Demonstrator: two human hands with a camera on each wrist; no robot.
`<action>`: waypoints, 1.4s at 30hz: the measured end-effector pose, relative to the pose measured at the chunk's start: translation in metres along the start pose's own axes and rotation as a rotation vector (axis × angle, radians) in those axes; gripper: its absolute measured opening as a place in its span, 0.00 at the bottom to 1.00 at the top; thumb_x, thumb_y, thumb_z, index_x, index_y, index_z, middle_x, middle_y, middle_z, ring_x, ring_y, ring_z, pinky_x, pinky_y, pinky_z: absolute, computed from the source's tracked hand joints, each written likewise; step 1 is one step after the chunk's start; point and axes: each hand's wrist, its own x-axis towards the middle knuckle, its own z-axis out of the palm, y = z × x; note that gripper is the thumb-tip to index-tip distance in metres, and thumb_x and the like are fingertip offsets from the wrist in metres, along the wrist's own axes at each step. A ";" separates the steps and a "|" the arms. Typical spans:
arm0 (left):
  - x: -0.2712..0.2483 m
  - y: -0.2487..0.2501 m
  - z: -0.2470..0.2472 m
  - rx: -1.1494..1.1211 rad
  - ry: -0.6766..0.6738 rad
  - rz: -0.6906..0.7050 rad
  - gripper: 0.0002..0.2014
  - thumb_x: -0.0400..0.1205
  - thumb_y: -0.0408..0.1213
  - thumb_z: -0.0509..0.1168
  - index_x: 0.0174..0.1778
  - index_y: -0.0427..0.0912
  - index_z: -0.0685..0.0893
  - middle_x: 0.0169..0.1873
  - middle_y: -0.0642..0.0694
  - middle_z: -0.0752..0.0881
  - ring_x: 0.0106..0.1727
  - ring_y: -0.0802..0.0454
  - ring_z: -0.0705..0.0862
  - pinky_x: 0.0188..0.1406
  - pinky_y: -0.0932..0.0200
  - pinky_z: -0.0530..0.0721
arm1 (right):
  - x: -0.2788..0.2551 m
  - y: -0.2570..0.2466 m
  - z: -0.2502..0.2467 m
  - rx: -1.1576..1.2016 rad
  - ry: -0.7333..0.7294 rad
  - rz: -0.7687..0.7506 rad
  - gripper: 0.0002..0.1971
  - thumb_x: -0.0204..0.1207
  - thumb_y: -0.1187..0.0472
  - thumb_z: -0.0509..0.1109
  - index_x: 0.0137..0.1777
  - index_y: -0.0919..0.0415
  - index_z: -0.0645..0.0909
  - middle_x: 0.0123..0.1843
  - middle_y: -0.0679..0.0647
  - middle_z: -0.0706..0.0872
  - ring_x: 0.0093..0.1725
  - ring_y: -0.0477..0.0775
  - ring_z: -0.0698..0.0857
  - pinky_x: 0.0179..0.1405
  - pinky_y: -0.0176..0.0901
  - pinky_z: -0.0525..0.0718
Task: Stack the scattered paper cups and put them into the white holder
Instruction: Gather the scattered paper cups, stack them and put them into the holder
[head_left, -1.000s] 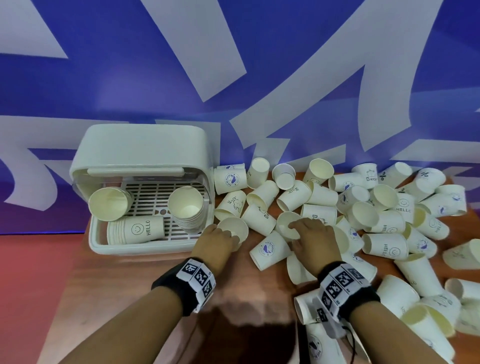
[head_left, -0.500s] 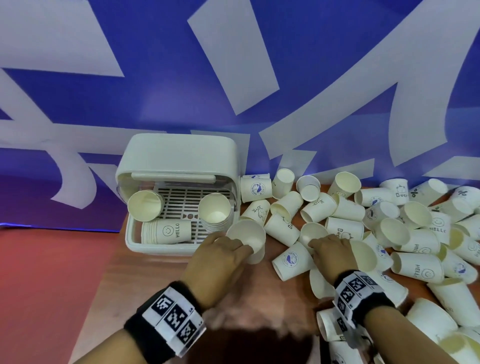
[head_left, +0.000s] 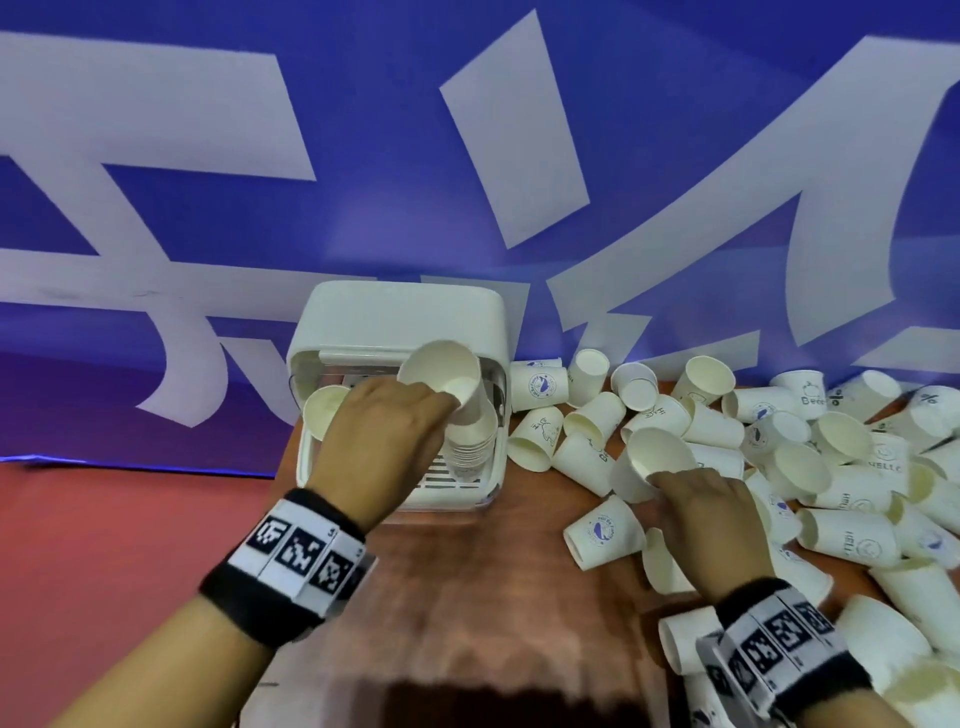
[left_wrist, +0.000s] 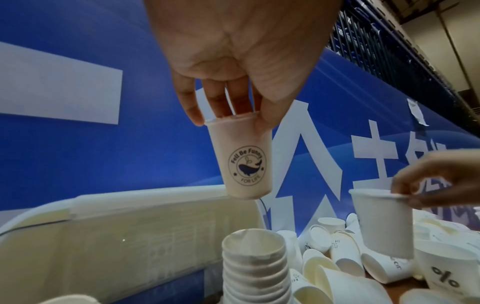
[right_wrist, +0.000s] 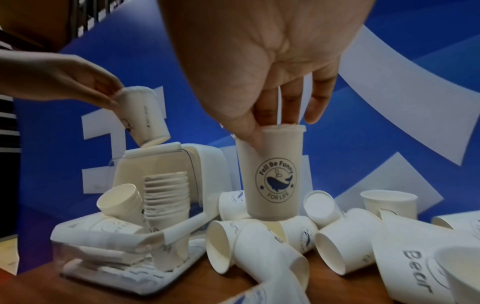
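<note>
My left hand (head_left: 395, 415) pinches a whale-logo paper cup (head_left: 447, 374) (left_wrist: 244, 162) by its rim, fingers inside, thumb outside. It hangs upright just above the upright stack of cups (head_left: 470, 441) (left_wrist: 255, 265) in the white holder (head_left: 400, 317). My right hand (head_left: 696, 499) pinches a second whale-logo cup (head_left: 649, 462) (right_wrist: 275, 174) the same way, lifted just over the scattered cups (head_left: 810, 447) on the wooden table. A lying stack in the holder is mostly hidden behind my left hand.
The holder's lid is swung back against the blue and white banner wall (head_left: 467, 156). Loose cups (head_left: 602, 535) lie tumbled across the right half of the table, some near my right wrist. Bare wood (head_left: 467, 597) lies in front of the holder.
My left hand has lifted its cup from the table and carried it back over the stack in the holder. My right hand has raised a cup out of the pile.
</note>
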 end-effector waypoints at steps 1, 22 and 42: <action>0.003 -0.002 0.000 0.009 0.001 0.002 0.04 0.73 0.35 0.66 0.40 0.44 0.86 0.28 0.48 0.85 0.29 0.41 0.82 0.35 0.52 0.79 | 0.000 -0.004 -0.005 0.015 0.051 -0.008 0.08 0.57 0.66 0.75 0.37 0.61 0.87 0.28 0.58 0.86 0.31 0.63 0.86 0.32 0.51 0.82; 0.015 -0.007 0.050 0.171 -0.210 0.186 0.09 0.62 0.34 0.78 0.32 0.49 0.85 0.22 0.51 0.82 0.25 0.46 0.82 0.35 0.54 0.82 | -0.003 -0.029 -0.037 0.047 0.210 -0.081 0.15 0.68 0.61 0.59 0.45 0.57 0.87 0.35 0.55 0.88 0.36 0.62 0.86 0.37 0.50 0.80; 0.016 -0.015 0.103 0.236 -0.563 0.099 0.17 0.83 0.40 0.55 0.68 0.45 0.74 0.60 0.45 0.83 0.65 0.43 0.76 0.72 0.45 0.63 | -0.004 -0.039 -0.033 0.078 0.210 -0.120 0.13 0.60 0.65 0.69 0.45 0.58 0.87 0.36 0.53 0.88 0.38 0.61 0.87 0.39 0.53 0.83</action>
